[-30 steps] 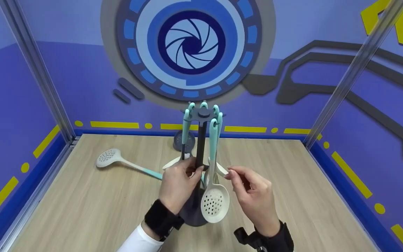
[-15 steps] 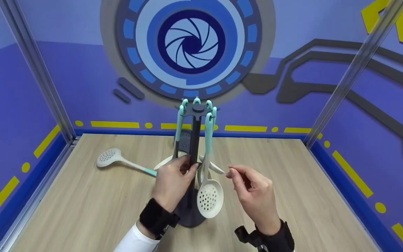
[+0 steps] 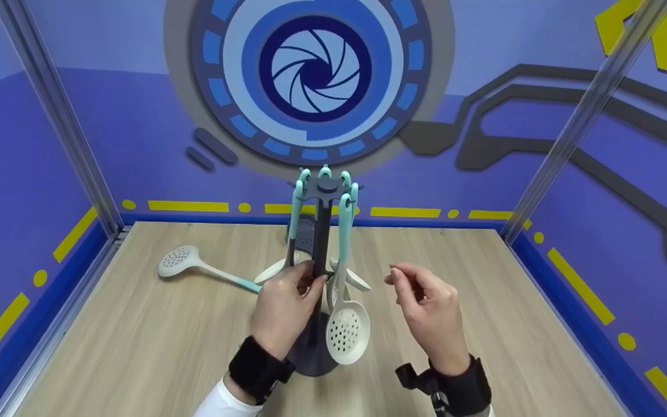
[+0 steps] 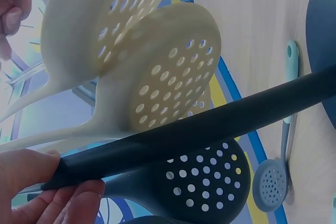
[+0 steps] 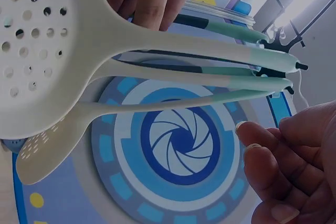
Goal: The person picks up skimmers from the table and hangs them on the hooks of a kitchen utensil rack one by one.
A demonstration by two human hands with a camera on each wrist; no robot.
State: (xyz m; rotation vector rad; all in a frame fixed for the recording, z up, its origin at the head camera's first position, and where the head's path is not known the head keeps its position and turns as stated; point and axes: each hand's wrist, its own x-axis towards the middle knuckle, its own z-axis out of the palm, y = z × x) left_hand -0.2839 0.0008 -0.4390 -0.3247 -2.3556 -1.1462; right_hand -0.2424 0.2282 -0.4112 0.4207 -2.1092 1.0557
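My left hand (image 3: pixel 284 304) grips the dark pole (image 3: pixel 323 237) of a utensil stand around its middle; the left wrist view shows thumb and fingers wrapped about the pole (image 4: pixel 194 132). Several utensils hang by mint-green handles from the stand's top. A cream skimmer (image 3: pixel 348 333) with round holes hangs at the front right, and a dark perforated turner (image 4: pixel 205 182) hangs at the back. My right hand (image 3: pixel 429 310) is held up to the right of the stand, apart from the utensils. Its fingers are loosely curled and hold nothing, as the right wrist view shows.
Another perforated skimmer (image 3: pixel 177 262) with a mint-green handle lies on the wooden table (image 3: pixel 154 341), left of the stand. The stand's round dark base (image 3: pixel 313 362) rests on the table. A printed blue wall (image 3: pixel 113 145) closes off the back, with metal posts at both corners.
The stand shifted slightly left with my left hand, its utensils swinging. My right hand, earlier at the edge of a hanging utensil, has moved right and away from it.
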